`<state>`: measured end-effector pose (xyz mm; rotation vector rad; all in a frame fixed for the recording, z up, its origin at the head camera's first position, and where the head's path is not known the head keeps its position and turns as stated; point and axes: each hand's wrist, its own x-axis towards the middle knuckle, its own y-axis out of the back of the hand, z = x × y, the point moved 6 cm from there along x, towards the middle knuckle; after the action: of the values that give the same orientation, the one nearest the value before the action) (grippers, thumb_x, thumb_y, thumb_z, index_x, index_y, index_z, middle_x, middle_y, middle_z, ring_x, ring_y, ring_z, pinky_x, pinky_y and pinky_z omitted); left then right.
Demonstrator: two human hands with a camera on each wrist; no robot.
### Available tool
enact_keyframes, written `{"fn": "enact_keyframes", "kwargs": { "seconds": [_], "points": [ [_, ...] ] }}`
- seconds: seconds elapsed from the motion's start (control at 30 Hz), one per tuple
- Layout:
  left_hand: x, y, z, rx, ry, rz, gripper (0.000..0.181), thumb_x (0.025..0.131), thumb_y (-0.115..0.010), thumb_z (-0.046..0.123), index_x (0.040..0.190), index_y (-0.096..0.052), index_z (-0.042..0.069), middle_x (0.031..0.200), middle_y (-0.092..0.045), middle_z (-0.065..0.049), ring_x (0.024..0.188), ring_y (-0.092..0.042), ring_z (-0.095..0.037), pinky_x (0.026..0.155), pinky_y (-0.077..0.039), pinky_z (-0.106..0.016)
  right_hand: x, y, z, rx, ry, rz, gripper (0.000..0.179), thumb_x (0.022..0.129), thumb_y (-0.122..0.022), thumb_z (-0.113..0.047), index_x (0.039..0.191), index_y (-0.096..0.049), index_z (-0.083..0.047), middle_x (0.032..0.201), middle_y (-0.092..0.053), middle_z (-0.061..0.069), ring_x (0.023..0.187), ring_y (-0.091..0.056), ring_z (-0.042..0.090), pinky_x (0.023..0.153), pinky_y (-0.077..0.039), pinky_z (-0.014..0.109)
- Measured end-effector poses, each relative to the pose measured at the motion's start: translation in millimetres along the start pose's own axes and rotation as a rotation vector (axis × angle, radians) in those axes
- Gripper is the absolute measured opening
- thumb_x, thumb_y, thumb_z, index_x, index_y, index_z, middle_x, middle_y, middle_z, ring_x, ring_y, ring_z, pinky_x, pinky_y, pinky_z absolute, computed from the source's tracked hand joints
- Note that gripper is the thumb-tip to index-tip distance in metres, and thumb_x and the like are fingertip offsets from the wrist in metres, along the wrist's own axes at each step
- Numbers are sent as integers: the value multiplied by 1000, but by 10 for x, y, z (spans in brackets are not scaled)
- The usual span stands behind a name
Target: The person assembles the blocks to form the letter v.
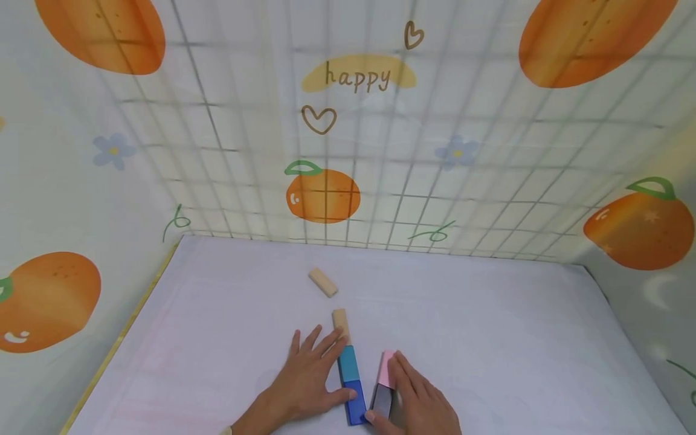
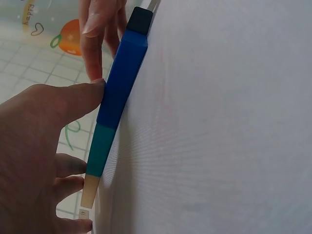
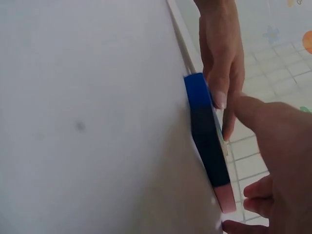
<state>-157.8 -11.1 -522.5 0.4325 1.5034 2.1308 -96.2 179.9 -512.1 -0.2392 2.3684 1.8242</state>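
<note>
A wooden block (image 1: 339,318), a teal block (image 1: 349,364) and a dark blue block (image 1: 356,412) lie end to end in a line on the white surface. Over this line spreads my left hand (image 1: 307,382), fingertips touching the wooden end and thumb on the blue block. To the right, a pink block (image 1: 386,367) and a dark grey block (image 1: 382,399) lie end to end, slanting so their near end comes close to the blue one. My right hand (image 1: 426,403) rests its straight fingers along the pink block, thumb by the grey block's near end.
Beyond the line lies a separate wooden block (image 1: 323,282), turned at an angle. A white cloth (image 1: 516,338) covers the table. Printed curtains with oranges and a grid pattern (image 1: 375,205) stand behind it and at both sides.
</note>
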Motion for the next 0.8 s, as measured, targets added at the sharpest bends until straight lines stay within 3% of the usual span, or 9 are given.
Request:
{"fn": "enact_keyframes", "kwargs": {
  "seconds": [0.43, 0.63, 0.8],
  "points": [
    [18, -13, -3, 12, 21, -30, 92, 87, -49, 80, 159, -34, 26, 167, -22, 4, 151, -22, -37, 113, -15, -71, 41, 94, 54, 42, -3, 39, 114, 72, -49, -93, 154, -42, -15, 161, -37, 8, 131, -53, 38, 95, -47, 65],
    [9, 3, -13, 10, 15, -21, 91, 87, -50, 79, 159, -36, 24, 167, -24, 3, 151, -22, -38, 113, -16, -72, 112, 178, 59, 36, 26, 52, 111, 72, -60, -87, 153, -43, -14, 159, -39, 9, 128, -55, 39, 90, -51, 63],
    [6, 17, 10, -11, 5, -15, 91, 88, -51, 78, 158, -37, 22, 166, -26, 2, 151, -23, -38, 113, -16, -72, 183, 256, 108, 108, 52, 72, 108, 73, -68, -80, 155, -41, -14, 158, -41, 9, 127, -56, 38, 90, -51, 62]
  ]
}}
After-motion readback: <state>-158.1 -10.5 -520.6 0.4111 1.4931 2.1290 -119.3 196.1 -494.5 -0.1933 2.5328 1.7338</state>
